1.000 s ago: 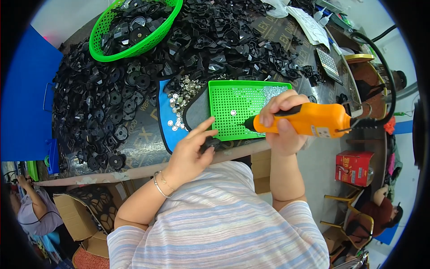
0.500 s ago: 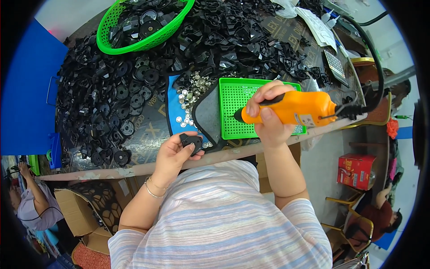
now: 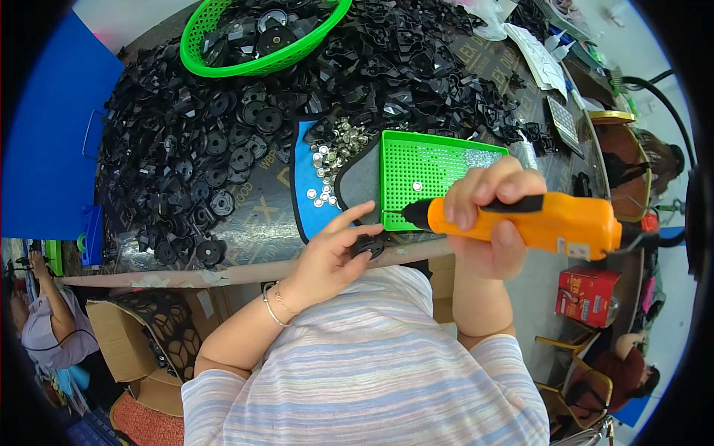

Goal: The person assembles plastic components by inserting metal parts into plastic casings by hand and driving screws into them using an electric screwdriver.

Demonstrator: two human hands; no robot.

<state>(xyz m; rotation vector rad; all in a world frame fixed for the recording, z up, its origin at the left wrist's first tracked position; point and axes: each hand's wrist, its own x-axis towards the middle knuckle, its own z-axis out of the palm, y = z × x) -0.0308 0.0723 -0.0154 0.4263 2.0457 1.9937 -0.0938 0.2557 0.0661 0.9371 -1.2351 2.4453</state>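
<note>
My right hand (image 3: pixel 494 219) is wrapped round an orange electric screwdriver (image 3: pixel 547 223). Its thin bit points left over the near left corner of the green perforated tray (image 3: pixel 386 160). Just left of that corner, my left hand (image 3: pixel 331 256) grips a round black plastic part (image 3: pixel 367 245) low in its fingers, with the index finger stretched toward the bit. Fingers cover much of the part. One silver round piece (image 3: pixel 416 186) lies in the tray, and small shiny screws (image 3: pixel 483 158) are gathered at its far right.
Silver round pieces (image 3: pixel 323 178) lie on a blue mat (image 3: pixel 309 212) with a dark border. Black plastic parts (image 3: pixel 216 149) heap over the table, and a green basket (image 3: pixel 192 59) holds more. A cable (image 3: pixel 666 100) hangs at right. People sit at both sides.
My left hand has moved right with the black part, up to the tray's corner. My right hand has brought the screwdriver nearer and to the right. The view has shifted slightly.
</note>
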